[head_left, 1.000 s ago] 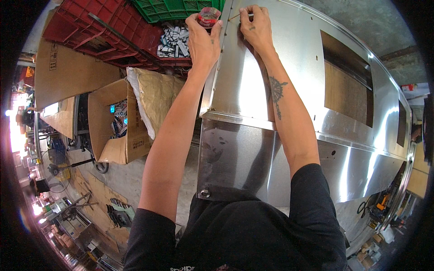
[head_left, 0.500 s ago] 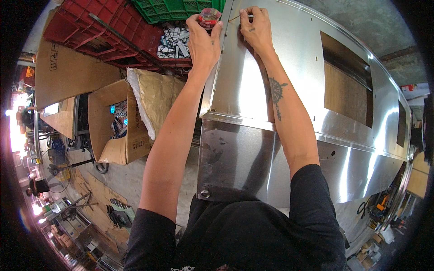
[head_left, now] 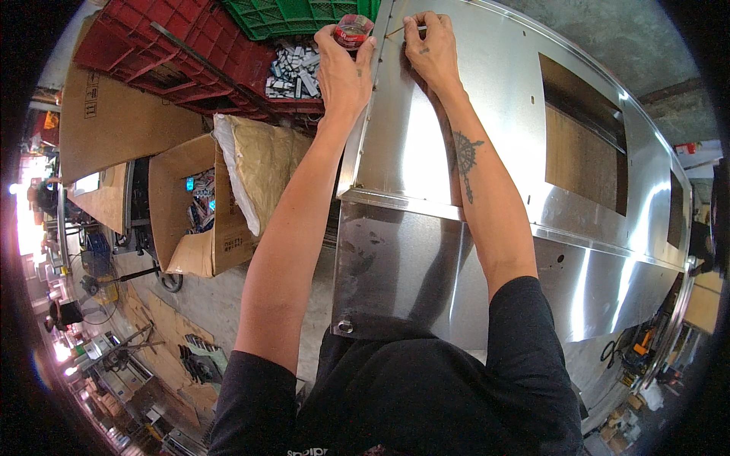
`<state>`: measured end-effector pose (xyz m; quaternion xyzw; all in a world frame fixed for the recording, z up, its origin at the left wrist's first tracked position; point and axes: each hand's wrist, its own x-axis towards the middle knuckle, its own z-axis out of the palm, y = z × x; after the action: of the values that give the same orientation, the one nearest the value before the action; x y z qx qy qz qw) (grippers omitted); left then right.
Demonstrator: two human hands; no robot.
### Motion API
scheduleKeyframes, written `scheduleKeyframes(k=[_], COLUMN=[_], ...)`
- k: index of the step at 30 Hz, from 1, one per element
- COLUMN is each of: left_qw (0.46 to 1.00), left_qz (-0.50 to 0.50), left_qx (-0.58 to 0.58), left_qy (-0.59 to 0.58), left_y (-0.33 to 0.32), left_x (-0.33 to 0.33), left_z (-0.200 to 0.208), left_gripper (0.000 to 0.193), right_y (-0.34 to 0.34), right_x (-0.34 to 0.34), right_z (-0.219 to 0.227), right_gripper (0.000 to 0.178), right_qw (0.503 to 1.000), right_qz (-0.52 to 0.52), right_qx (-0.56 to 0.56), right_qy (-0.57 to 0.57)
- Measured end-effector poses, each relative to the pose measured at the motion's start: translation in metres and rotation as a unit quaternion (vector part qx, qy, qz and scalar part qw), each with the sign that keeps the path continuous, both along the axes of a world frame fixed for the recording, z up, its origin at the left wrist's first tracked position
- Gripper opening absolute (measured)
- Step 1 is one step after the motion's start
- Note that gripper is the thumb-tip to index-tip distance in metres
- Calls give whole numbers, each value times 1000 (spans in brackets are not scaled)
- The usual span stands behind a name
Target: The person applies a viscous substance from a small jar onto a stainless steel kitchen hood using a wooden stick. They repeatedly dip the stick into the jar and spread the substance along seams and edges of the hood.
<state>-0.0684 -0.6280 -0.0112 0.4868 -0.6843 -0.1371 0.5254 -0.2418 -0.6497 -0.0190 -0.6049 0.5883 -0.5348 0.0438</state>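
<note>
My left hand [head_left: 344,76] is closed round a small clear round container with a red label [head_left: 353,32], held up just left of the metal panel's far edge. In my right hand [head_left: 432,52] the fingers pinch a thin yellowish stick [head_left: 394,33]. Its tip points left, at the panel's folded edge, where several small rivet-like dots run in a line; whether it touches cannot be made out. Beneath the right arm lies the large shiny sheet-metal panel [head_left: 487,114], with rectangular cut-outs and a bent lower flange [head_left: 403,266].
Left of the panel stand a red plastic crate [head_left: 220,57] of small pale pieces [head_left: 295,72], a green crate [head_left: 285,17], and an open cardboard box [head_left: 179,247] with wrapped padding [head_left: 266,163] leaning on it. Gloves [head_left: 201,357] lie at lower left. Orange-handled tools [head_left: 645,340] sit at lower right.
</note>
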Motion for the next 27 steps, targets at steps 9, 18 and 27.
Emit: scheduleKeyframes(k=[9, 18, 27], left_qw=[1000, 1000, 1000], left_qz=[1, 8, -11], left_qx=[0, 20, 2], left_qy=[4, 8, -11], left_y=[2, 4, 5], left_x=[0, -2, 0], left_z=[4, 7, 10], left_gripper=[58, 57, 55], right_y=[2, 11, 24], right_x=[1, 19, 34], right_z=[8, 42, 40], right_gripper=[32, 23, 20], right_qw=[998, 986, 995], right_qz=[-6, 38, 81], right_qx=[0, -139, -66], right_qy=[-55, -81, 3])
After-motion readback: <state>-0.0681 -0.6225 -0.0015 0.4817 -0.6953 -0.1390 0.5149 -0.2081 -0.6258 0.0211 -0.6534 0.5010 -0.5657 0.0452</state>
